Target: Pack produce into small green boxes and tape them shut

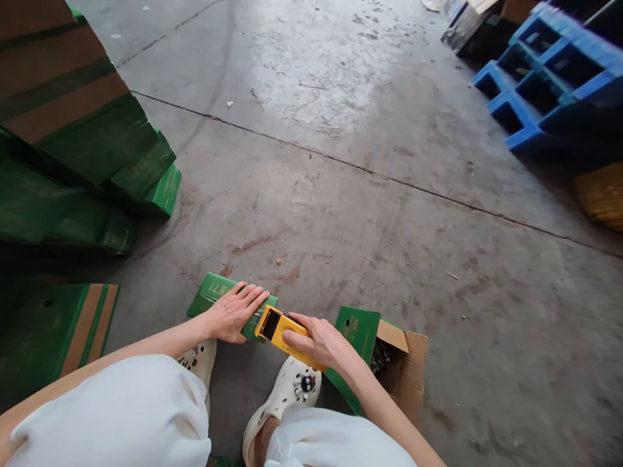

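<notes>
A small green cardboard box (205,298) with pale printing lies on the floor in front of my feet. My left hand (233,312) rests over its top, the fingers together and the thumb side low against the near side. My right hand (316,340) is closed around a yellow hand-held tool (285,337) with a black window near its front. That front end meets the right end of the green box, close to my left fingertips. Whether it presses on the box I cannot tell. The tool's underside is hidden.
An open carton (413,370) with a green flap holds dark, thin items beside my right forearm. Stacked green and brown cartons (73,104) stand at the left, with another green carton (48,331) nearer. Blue pallets (559,71) are at the upper right. My white shoes (292,389) are close by.
</notes>
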Tool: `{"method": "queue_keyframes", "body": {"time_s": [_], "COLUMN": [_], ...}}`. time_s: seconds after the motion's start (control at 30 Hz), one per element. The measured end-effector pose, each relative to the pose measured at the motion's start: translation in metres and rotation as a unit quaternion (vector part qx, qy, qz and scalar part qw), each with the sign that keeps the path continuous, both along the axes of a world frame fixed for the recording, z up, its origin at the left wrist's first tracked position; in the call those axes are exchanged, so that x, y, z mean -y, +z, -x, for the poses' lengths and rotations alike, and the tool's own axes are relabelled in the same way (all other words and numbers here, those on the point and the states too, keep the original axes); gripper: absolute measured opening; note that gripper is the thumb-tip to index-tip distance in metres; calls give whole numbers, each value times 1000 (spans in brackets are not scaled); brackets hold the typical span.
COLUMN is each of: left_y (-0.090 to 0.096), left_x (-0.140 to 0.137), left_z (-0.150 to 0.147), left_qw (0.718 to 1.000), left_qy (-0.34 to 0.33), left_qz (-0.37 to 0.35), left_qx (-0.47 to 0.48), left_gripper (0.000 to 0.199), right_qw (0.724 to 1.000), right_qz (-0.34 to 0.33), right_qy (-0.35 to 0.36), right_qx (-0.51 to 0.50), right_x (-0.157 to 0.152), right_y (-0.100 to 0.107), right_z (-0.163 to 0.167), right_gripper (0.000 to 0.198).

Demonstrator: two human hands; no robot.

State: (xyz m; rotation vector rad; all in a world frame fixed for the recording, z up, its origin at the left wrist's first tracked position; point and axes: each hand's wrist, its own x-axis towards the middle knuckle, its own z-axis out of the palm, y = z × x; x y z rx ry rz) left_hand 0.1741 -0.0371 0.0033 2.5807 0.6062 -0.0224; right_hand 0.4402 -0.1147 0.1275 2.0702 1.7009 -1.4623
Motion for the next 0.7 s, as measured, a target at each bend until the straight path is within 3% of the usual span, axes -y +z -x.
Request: {"method": "queue_keyframes", "body": {"time_s": [0.17,0.3,0.4,0.7], "left_y": [3,7,9,6], "left_x": [-2,-1,1,3], "left_z": [-1,0,3,3], "left_qw": [1000,999,998,997], "left_qy": [-9,-21,-23,-22], "left_qz": [-12,-25,-42,-65], "left_qx": [-4,-22,-33,-19], "left_gripper": [127,126,126,128], "right_qw": [998,995,990,972], "right_qz": [38,88,100,99], "right_qy": [30,14,12,80], "right_qx": [-34,49,100,197], "right_x": [6,28,37,12], "right_y": [14,36,43,6], "right_z": [-25,-56,-58,-24], "right_gripper": [65,73,71,51]}}
